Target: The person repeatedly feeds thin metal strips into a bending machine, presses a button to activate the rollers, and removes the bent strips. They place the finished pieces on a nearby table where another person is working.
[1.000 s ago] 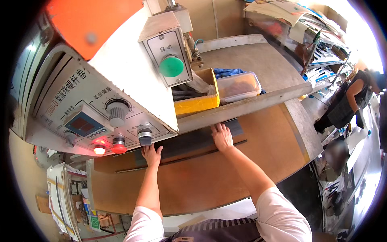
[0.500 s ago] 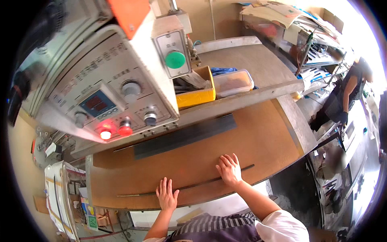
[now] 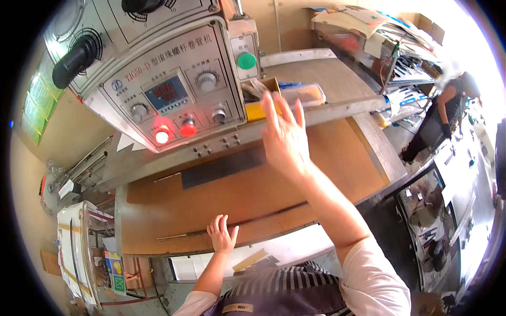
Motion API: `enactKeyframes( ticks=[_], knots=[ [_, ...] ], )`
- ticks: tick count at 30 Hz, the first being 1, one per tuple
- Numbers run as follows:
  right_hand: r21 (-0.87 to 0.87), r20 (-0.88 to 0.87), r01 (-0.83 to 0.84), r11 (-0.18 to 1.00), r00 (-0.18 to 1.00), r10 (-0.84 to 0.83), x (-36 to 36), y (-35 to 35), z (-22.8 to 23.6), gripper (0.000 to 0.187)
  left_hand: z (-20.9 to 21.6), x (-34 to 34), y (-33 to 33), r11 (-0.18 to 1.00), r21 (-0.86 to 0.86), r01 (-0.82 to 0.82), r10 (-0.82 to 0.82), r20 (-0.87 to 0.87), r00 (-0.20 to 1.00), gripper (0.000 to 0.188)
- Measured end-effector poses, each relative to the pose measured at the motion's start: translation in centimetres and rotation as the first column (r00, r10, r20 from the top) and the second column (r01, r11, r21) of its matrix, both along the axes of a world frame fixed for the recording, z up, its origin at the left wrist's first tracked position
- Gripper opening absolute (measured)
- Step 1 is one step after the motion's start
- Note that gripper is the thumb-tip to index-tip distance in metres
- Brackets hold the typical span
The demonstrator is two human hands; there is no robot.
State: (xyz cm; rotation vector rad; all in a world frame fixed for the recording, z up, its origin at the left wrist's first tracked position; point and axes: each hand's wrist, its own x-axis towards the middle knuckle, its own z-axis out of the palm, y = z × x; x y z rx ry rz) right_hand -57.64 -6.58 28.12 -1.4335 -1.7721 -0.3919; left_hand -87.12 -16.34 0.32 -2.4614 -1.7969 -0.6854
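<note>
A long thin dark rod (image 3: 263, 215) with a paler left end lies across the brown table surface (image 3: 327, 181) near its front edge. My left hand (image 3: 222, 235) rests on the rod, fingers spread. Raised above the table, my right hand (image 3: 287, 138) is open with nothing in it, and its fingertips overlap the yellow bin (image 3: 257, 111) in view. Whether it touches the bin cannot be told. Behind the rod lies a flat dark strip of sheet (image 3: 224, 169), its right end partly hidden by my right hand.
A grey control panel (image 3: 174, 63) with knobs, a lit red lamp and a red button overhangs the back left. Beside it is a green button (image 3: 246, 60). A clear plastic tub (image 3: 308, 96) sits behind the metal beam (image 3: 342, 108). Another person (image 3: 440, 116) stands far right.
My right hand has lifted off the rod and moved up and away toward the bins. My left hand stays on the rod. The view has shifted, showing more of the control panel.
</note>
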Motion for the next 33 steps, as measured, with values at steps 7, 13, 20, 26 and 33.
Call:
enactKeyframes(
  ticks=[7, 13, 20, 26, 33],
  knots=[
    [-0.747, -0.248, -0.246, 0.618, 0.965, 0.085, -1.0, -18.9, -17.8, 0.066, -0.5, 0.5, 1.1, 0.983, -0.128, 0.131, -0.141, -0.077, 0.987, 0.019],
    [-0.913, -0.243, -0.178, 0.366, 0.960, -0.140, 1.5, -31.5, -22.2, 0.058, 2.8, 3.4, 0.6, 0.814, -0.479, 0.328, -0.204, 0.292, 0.934, 0.045],
    [-0.815, -0.404, -0.186, 0.548, 0.861, -0.308, 5.1, -39.3, -22.6, 0.052, 11.5, 16.5, -5.3, 0.373, -0.657, 0.655, 0.069, 0.724, 0.686, 0.030],
    [-0.691, -0.508, -0.146, 0.708, 0.795, -0.332, 12.4, -45.7, -20.8, 0.063, 21.8, 30.1, -14.1, 0.171, -0.143, 0.975, 0.011, 0.990, 0.143, 0.039],
    [-0.308, -0.817, -0.049, 0.950, 0.525, -0.238, 22.1, -56.5, -21.4, 0.065, 26.8, 50.4, -31.5, -0.375, 0.299, 0.877, 0.230, 0.947, -0.225, 0.041]
  ],
)
